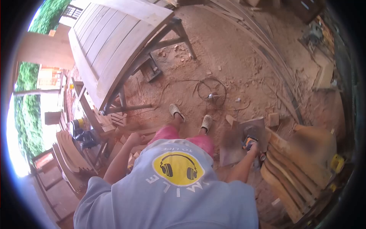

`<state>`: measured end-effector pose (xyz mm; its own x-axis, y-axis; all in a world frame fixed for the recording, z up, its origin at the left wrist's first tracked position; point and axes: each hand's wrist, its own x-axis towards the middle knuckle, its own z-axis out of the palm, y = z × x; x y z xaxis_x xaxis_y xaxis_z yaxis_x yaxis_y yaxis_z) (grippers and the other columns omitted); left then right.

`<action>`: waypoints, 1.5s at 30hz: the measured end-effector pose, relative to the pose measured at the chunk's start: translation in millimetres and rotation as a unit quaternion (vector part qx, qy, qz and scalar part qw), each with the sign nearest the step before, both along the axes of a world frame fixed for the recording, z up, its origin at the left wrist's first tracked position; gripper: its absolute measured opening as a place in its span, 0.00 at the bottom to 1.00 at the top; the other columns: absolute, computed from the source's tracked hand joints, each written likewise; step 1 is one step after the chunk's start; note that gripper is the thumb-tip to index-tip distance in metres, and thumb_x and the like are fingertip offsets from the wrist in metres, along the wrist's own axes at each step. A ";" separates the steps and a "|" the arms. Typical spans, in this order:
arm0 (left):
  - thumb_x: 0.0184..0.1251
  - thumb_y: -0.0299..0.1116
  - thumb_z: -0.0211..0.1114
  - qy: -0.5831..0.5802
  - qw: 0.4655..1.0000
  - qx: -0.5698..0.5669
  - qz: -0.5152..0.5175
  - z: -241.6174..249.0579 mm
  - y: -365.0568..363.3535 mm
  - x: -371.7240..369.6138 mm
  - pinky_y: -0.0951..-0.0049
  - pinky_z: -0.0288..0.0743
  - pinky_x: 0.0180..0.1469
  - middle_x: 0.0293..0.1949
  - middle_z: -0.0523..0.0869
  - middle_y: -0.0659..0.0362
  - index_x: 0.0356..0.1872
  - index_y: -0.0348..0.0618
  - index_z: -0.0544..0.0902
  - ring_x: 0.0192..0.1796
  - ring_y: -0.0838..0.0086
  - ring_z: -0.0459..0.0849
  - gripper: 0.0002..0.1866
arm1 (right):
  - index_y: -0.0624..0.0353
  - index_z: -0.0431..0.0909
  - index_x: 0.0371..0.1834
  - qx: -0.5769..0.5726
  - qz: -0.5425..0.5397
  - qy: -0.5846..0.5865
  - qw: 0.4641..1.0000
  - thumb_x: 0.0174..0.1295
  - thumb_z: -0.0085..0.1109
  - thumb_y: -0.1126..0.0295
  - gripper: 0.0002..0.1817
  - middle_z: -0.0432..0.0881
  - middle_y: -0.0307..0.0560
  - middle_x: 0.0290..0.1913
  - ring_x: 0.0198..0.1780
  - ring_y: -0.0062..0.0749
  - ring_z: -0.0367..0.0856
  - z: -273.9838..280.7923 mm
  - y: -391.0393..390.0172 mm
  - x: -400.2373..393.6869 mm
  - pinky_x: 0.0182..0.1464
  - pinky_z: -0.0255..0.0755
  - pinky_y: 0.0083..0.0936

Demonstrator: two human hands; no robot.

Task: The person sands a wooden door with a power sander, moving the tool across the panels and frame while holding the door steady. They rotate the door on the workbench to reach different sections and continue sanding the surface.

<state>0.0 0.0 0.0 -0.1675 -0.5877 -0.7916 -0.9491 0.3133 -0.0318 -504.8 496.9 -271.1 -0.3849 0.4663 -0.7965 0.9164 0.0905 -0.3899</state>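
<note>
Fingers of the right hand clamp an orange-and-black power tool near curved wooden pieces, seemingly gripped for control; the left hand holds nothing visible, finger spacing unclear.

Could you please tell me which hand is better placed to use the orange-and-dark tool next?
Probably the right hand: it appears to grip the tool, near the curved wooden pieces. The left hand is away on the body's other side, with no tool visible in it.
</note>
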 end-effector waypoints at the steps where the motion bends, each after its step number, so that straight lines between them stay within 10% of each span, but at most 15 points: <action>1: 0.71 0.47 0.62 0.017 0.999 -0.019 0.020 -4.2 7.7 -2.7 0.54 0.79 0.61 0.48 0.90 0.42 0.50 0.41 0.90 0.55 0.49 0.88 0.20 | 0.66 0.59 0.72 0.087 0.072 0.049 0.992 0.42 0.70 0.71 0.49 0.75 0.66 0.63 0.59 0.56 0.83 21.7 -21.3 6.2 0.57 0.82 0.49; 9: 0.71 0.45 0.62 0.127 0.984 -0.026 0.124 -43.2 29.3 22.4 0.54 0.80 0.58 0.47 0.91 0.43 0.49 0.38 0.89 0.52 0.49 0.89 0.20 | 0.60 0.59 0.71 0.090 0.448 0.220 0.862 0.38 0.74 0.76 0.51 0.75 0.61 0.63 0.61 0.50 0.81 198.2 -217.9 36.1 0.66 0.76 0.40; 14: 0.70 0.48 0.62 0.183 0.956 -0.004 0.230 -44.1 36.0 14.8 0.54 0.79 0.61 0.50 0.89 0.39 0.52 0.35 0.87 0.55 0.48 0.88 0.24 | 0.58 0.61 0.67 -0.104 0.539 0.334 0.767 0.38 0.75 0.75 0.48 0.74 0.54 0.58 0.58 0.47 0.79 231.5 -352.8 44.6 0.64 0.74 0.40; 25: 0.71 0.45 0.64 0.240 0.821 -0.046 0.516 -112.3 14.8 120.2 0.56 0.81 0.57 0.47 0.91 0.44 0.51 0.37 0.88 0.51 0.53 0.90 0.21 | 0.55 0.65 0.66 -0.214 0.802 0.367 0.420 0.35 0.75 0.74 0.47 0.75 0.53 0.57 0.59 0.43 0.78 413.3 -650.2 180.2 0.63 0.74 0.38; 35: 0.79 0.40 0.60 0.299 0.565 -0.073 0.766 -133.3 27.4 218.1 0.72 0.77 0.31 0.30 0.88 0.55 0.48 0.35 0.84 0.29 0.75 0.84 0.16 | 0.53 0.66 0.64 -0.166 0.885 0.410 0.147 0.35 0.74 0.71 0.45 0.77 0.57 0.56 0.59 0.55 0.78 445.6 -798.3 320.3 0.62 0.76 0.43; 45: 0.80 0.38 0.60 0.440 0.443 -0.157 0.765 -78.5 -46.9 165.1 0.73 0.78 0.33 0.33 0.89 0.57 0.46 0.34 0.85 0.30 0.77 0.84 0.15 | 0.47 0.74 0.72 -0.195 0.896 0.397 0.037 0.43 0.66 0.67 0.43 0.76 0.60 0.58 0.55 0.58 0.84 416.7 -838.3 416.4 0.59 0.80 0.44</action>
